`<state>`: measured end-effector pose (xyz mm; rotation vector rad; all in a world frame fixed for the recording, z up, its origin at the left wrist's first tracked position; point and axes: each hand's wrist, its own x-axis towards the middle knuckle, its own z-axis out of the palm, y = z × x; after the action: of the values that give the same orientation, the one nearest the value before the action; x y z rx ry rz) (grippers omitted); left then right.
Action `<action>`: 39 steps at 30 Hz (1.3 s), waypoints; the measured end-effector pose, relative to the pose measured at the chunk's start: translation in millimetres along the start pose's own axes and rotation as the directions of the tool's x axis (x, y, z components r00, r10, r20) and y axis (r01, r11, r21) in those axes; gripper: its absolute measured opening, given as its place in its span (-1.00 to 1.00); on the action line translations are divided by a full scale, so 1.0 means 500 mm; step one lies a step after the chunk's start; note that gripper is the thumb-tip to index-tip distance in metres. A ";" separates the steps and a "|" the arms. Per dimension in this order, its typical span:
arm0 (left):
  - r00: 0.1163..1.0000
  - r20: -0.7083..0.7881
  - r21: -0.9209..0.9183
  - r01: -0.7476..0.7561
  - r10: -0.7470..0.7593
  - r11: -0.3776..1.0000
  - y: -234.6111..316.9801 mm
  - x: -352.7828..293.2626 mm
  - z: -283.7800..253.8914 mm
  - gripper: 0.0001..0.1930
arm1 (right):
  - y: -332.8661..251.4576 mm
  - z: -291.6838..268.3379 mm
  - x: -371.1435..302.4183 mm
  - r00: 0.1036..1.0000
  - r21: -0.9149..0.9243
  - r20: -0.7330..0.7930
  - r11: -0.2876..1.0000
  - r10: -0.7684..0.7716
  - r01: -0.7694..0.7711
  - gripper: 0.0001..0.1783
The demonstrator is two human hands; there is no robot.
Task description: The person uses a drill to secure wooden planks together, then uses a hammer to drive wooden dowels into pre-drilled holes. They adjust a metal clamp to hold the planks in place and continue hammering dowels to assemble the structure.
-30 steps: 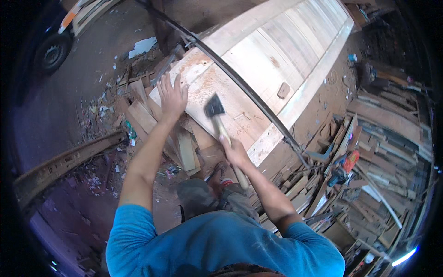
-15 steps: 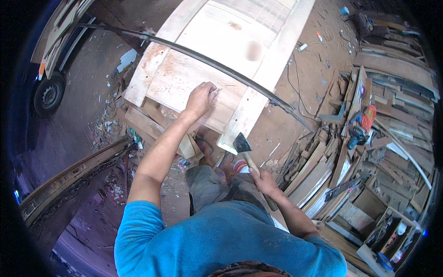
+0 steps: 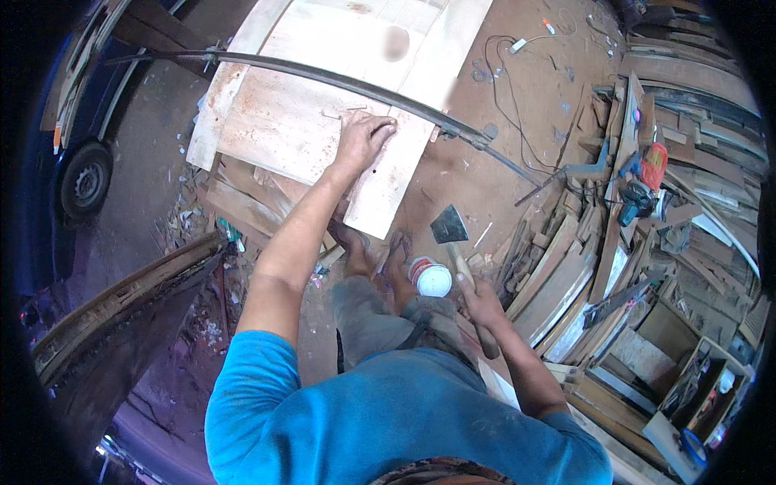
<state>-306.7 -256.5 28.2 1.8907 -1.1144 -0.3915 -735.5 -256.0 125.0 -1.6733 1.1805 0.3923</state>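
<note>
A pale wooden panelled door (image 3: 283,121) lies flat ahead of me, with a long dark metal bar clamp (image 3: 315,71) across it. My left hand (image 3: 361,141) is over the door's right side piece, near its close end. Its fingers are drawn together near the wood; anything between them is too small to make out. Thin sticks or pins (image 3: 330,115) lie beside that hand. A small dark hole (image 3: 374,171) shows in the side piece. My right hand (image 3: 482,301) grips the wooden handle of a hatchet (image 3: 449,225), its dark blade up and clear of the door.
A white lidded bucket (image 3: 433,280) stands by my feet. Stacked boards and offcuts (image 3: 558,283) fill the right side, with a power tool (image 3: 638,198) on them. A cable (image 3: 509,121) crosses the dirt floor. To the left are a vehicle wheel (image 3: 86,181) and a long beam (image 3: 121,299).
My left hand has moved right across the door to its right side piece. The hatchet has shifted right, away from the door's corner, and the bucket shows more fully. The view has shifted.
</note>
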 end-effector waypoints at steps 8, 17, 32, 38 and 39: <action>0.994 -0.020 0.118 -0.106 0.109 0.987 -0.011 -0.016 0.012 -0.75 | -0.126 -0.037 0.040 0.997 0.091 0.056 0.994 0.054 -0.059 -0.30; 0.991 -0.023 0.185 -0.128 0.134 0.974 -0.007 -0.022 0.007 -0.75 | -0.352 -0.036 0.114 0.936 0.247 -0.198 0.909 -0.292 0.335 -0.40; 0.953 -0.230 0.288 -0.128 0.198 0.949 -0.010 -0.022 -0.032 -0.74 | -0.289 0.027 0.256 0.794 0.059 -0.353 0.835 -0.495 0.547 -0.39; 0.963 -0.219 0.416 -0.054 0.157 0.908 -0.060 -0.007 -0.051 -0.81 | -0.327 -0.014 0.307 0.976 0.083 -0.104 0.976 -0.191 0.200 -0.34; 0.949 -0.256 0.417 -0.060 0.181 0.907 -0.058 -0.011 -0.051 -0.84 | -0.332 -0.015 0.268 0.957 0.120 -0.148 0.956 -0.249 0.268 -0.34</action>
<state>-277.7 -232.3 18.1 2.1335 -1.1672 0.2061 -535.1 -328.9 121.6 -1.7237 1.0389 0.0352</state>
